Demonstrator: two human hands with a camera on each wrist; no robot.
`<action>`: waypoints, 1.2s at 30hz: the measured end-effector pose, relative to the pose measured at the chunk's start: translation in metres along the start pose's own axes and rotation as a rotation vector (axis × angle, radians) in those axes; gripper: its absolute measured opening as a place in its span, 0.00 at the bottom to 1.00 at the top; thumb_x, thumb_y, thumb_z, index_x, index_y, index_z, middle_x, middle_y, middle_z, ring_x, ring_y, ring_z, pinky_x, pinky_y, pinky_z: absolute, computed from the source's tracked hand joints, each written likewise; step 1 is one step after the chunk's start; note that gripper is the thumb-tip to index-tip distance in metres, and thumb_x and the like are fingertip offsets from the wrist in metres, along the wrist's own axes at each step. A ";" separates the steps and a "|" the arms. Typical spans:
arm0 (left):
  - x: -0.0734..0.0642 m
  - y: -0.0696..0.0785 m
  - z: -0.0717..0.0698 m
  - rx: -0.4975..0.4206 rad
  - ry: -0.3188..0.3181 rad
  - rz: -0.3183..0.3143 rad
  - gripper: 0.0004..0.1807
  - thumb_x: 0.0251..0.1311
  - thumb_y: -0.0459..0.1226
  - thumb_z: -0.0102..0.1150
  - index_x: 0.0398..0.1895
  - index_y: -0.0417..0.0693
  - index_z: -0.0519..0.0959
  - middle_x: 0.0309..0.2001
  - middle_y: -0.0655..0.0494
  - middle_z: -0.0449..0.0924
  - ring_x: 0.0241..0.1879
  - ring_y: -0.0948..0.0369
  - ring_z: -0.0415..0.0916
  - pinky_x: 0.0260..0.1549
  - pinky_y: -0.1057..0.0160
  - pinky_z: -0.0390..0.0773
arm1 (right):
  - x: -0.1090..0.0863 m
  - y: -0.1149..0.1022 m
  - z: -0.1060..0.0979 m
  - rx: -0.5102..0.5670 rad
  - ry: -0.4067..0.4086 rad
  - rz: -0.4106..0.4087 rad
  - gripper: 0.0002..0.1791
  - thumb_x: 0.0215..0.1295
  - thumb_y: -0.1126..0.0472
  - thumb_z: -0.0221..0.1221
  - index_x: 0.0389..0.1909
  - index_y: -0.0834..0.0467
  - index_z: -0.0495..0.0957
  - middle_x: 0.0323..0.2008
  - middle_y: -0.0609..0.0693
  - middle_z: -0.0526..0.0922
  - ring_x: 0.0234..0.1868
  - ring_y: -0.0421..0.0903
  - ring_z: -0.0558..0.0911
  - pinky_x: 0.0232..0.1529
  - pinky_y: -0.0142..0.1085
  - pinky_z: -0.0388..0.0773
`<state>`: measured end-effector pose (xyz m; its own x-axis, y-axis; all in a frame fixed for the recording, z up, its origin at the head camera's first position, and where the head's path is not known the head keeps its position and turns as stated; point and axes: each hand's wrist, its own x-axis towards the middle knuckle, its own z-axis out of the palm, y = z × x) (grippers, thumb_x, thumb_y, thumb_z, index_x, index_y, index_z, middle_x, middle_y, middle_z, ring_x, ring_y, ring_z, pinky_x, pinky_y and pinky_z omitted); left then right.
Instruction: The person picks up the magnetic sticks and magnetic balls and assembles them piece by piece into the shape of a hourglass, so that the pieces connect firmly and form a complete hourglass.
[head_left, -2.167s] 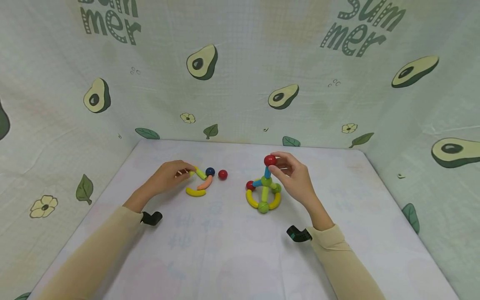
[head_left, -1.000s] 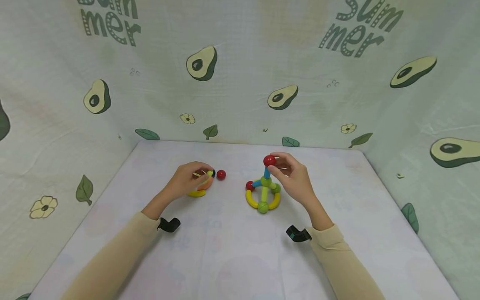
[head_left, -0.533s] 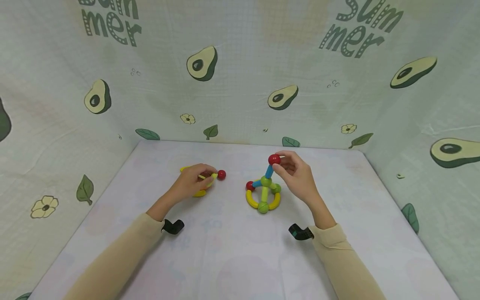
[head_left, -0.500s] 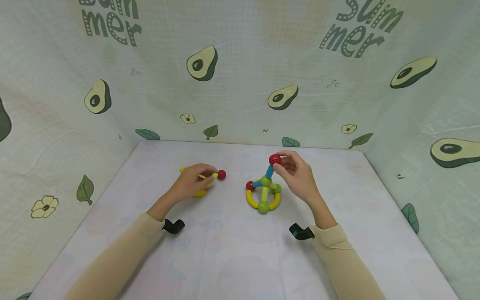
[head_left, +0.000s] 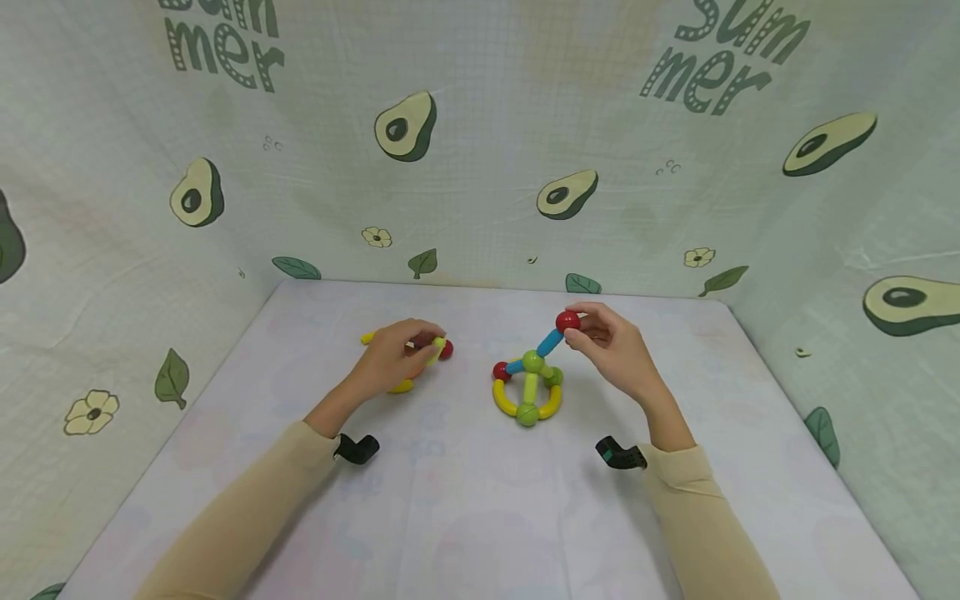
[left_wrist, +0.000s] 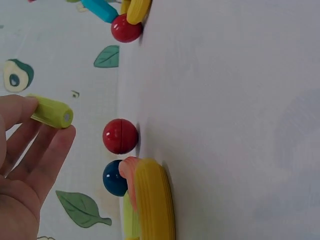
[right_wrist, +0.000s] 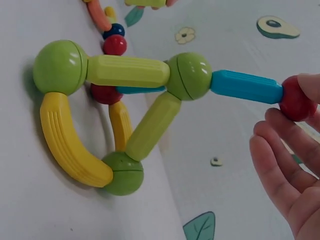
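Holding a lime stick (head_left: 437, 350) between thumb and fingers, the left hand (head_left: 390, 358) is, as we see from the head, over the left half of the bench (head_left: 480, 517), toward the far edge. To its right we find a ball-and-stick frame (head_left: 529, 387), about midway between the left and right edges; the right hand (head_left: 611, 354) pinches the red ball (head_left: 567, 322) at the end of a blue stick (head_left: 550, 342) that leans toward the right edge.

From the left wrist, we see the lime stick raised clear of the bench, a small silvery disc (left_wrist: 67, 117) in its end. Beside a loose red ball (left_wrist: 120, 136) sits a dark blue ball (left_wrist: 115, 178), meeting a pink curved piece (left_wrist: 129, 175); a yellow curved piece (left_wrist: 154, 200) lies in front.

From the right wrist, we see the blue stick touching an upper green ball (right_wrist: 190, 76), and an arched yellow piece (right_wrist: 70, 145) joining two lower green balls (right_wrist: 60, 67) on the bench.
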<state>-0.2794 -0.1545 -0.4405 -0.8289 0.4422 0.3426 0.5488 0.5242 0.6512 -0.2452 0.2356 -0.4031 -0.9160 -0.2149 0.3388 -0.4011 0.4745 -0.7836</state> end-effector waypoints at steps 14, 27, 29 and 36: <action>0.029 0.044 0.026 -0.122 0.047 0.097 0.19 0.72 0.34 0.67 0.64 0.51 0.83 0.52 0.58 0.85 0.52 0.60 0.84 0.47 0.66 0.87 | -0.002 0.007 -0.018 -0.074 -0.060 0.102 0.23 0.75 0.49 0.66 0.65 0.52 0.78 0.52 0.54 0.87 0.53 0.52 0.85 0.50 0.28 0.81; 0.060 0.090 0.064 -0.233 0.014 0.147 0.16 0.73 0.35 0.66 0.62 0.47 0.82 0.54 0.56 0.83 0.53 0.62 0.84 0.50 0.68 0.86 | -0.002 0.007 -0.019 -0.075 -0.070 0.112 0.24 0.75 0.48 0.66 0.66 0.52 0.77 0.53 0.54 0.86 0.52 0.53 0.85 0.50 0.32 0.82; 0.063 0.093 0.069 -0.233 0.002 0.148 0.16 0.74 0.35 0.65 0.62 0.47 0.82 0.54 0.56 0.83 0.53 0.62 0.84 0.50 0.68 0.85 | -0.002 0.007 -0.019 -0.074 -0.074 0.110 0.24 0.75 0.48 0.66 0.66 0.52 0.77 0.53 0.54 0.86 0.52 0.53 0.85 0.51 0.32 0.82; 0.066 0.096 0.081 -0.224 -0.027 0.132 0.16 0.74 0.35 0.65 0.62 0.47 0.82 0.55 0.56 0.83 0.55 0.61 0.83 0.51 0.70 0.84 | -0.002 0.008 -0.021 -0.069 -0.085 0.105 0.24 0.75 0.48 0.66 0.66 0.53 0.76 0.53 0.54 0.86 0.51 0.53 0.86 0.50 0.31 0.82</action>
<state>-0.2727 -0.0155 -0.4099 -0.7467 0.5167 0.4189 0.6122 0.2874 0.7366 -0.2464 0.2578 -0.3991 -0.9502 -0.2309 0.2092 -0.3053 0.5555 -0.7735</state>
